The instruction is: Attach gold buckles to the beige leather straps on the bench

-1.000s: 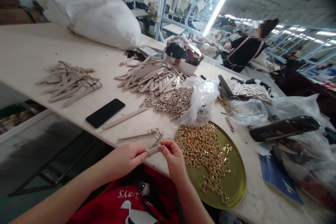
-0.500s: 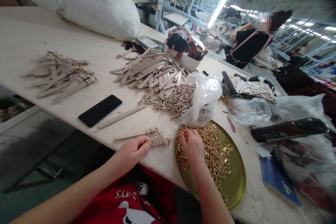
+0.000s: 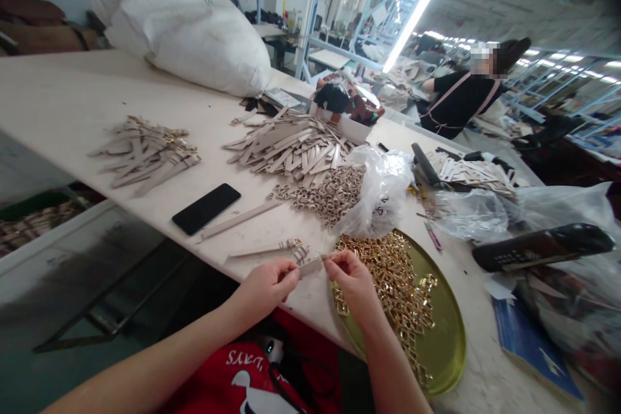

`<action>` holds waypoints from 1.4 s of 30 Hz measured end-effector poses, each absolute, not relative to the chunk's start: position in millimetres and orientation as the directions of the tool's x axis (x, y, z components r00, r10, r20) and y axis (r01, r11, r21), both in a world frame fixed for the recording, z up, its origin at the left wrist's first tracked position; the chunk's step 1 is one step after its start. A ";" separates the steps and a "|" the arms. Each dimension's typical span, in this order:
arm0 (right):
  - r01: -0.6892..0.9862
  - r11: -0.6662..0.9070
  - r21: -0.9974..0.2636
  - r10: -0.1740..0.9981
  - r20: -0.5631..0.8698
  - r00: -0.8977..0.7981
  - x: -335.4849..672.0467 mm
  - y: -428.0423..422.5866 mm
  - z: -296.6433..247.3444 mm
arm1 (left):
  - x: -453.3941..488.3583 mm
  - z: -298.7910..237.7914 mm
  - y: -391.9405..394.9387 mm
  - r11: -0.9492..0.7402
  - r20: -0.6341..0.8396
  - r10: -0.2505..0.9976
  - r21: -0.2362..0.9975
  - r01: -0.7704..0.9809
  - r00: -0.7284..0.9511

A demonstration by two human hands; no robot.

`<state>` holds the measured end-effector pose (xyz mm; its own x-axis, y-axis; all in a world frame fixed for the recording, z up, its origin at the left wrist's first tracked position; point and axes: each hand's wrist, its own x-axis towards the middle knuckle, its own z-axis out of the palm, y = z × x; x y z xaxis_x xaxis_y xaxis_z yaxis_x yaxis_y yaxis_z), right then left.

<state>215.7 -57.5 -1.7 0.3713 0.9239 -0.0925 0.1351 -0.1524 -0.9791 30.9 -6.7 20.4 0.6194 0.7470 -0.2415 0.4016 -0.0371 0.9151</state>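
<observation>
My left hand [image 3: 266, 286] pinches a short beige strap [image 3: 308, 266] at the table's near edge. My right hand [image 3: 353, 276] is closed at the strap's right end, holding something small I cannot make out, just above the left rim of a round gold tray [image 3: 444, 349] heaped with gold buckles [image 3: 392, 278]. A finished strap with a loop [image 3: 266, 248] lies just beyond my left hand.
A black phone [image 3: 206, 207] and a long beige strip [image 3: 240, 219] lie left of centre. Piles of beige straps [image 3: 145, 154], more straps [image 3: 291, 142], small loops [image 3: 325, 195] and plastic bags [image 3: 381, 191] cover the table. A big white sack [image 3: 189, 35] sits behind. A person [image 3: 460, 97] works far right.
My right hand left the strap, dipped into the buckles on the tray, then came back to the strap's end. My left hand kept hold of the strap throughout.
</observation>
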 end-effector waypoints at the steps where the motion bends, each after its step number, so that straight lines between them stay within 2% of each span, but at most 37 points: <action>1: -0.006 -0.154 -0.988 0.927 -0.147 0.345 206.0 -60.1 1.7 | 30.7 20.8 -8.3 -0.059 -0.231 0.757 0.908 0.416 0.611; 4: -0.256 -0.170 -0.951 0.929 -0.241 0.279 183.8 -66.7 8.0 | 25.8 23.0 -12.6 -0.127 -0.190 0.777 0.886 0.445 0.600; 9: -0.448 -0.151 -0.881 0.936 -0.273 0.221 168.6 -72.1 5.9 | 17.1 27.9 -19.8 -0.126 -0.187 0.764 0.896 0.426 0.618; 13: -0.474 -0.101 -0.875 0.940 -0.241 0.244 156.9 -75.3 1.7 | 18.8 26.0 -23.5 -0.047 -0.195 0.749 0.938 0.344 0.634; 17: -0.472 -0.144 -0.869 0.949 -0.257 0.184 143.7 -79.4 -3.5 | 21.2 16.9 -22.6 0.083 -0.224 0.742 0.966 0.245 0.632; 21: -0.550 -0.145 -0.822 0.922 -0.314 0.227 142.4 -78.1 -9.2 | 19.7 12.7 -18.5 0.189 -0.339 0.669 0.938 0.289 0.661; 24: -0.603 -0.120 -0.789 0.898 -0.345 0.273 146.5 -73.6 -11.8 | 19.2 13.4 -14.9 0.212 -0.365 0.661 0.929 0.304 0.656; 29: -0.498 -0.167 -0.851 0.918 -0.318 0.236 146.7 -70.1 -12.4 | 22.2 10.3 -8.0 0.214 -0.330 0.670 0.944 0.253 0.665; 34: -0.372 -0.171 -0.913 0.915 -0.287 0.283 145.1 -71.0 -14.3 | 24.5 5.7 -2.0 0.250 -0.373 0.653 0.928 0.278 0.659; 40: -0.113 -0.115 -0.987 0.918 -0.149 0.369 148.1 -69.2 -19.3 | 25.3 -0.3 0.2 0.301 -0.418 0.619 0.908 0.292 0.664; 42: -0.104 -0.134 -0.985 0.918 -0.163 0.361 150.3 -69.7 -21.1 | 24.2 -2.3 0.8 0.314 -0.408 0.613 0.912 0.265 0.677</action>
<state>150.3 -69.7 -21.1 0.3607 0.9183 -0.1632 -0.1042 -0.1342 -0.9855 24.2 0.8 -2.3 0.6768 0.6127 -0.4081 0.2651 0.3143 0.9116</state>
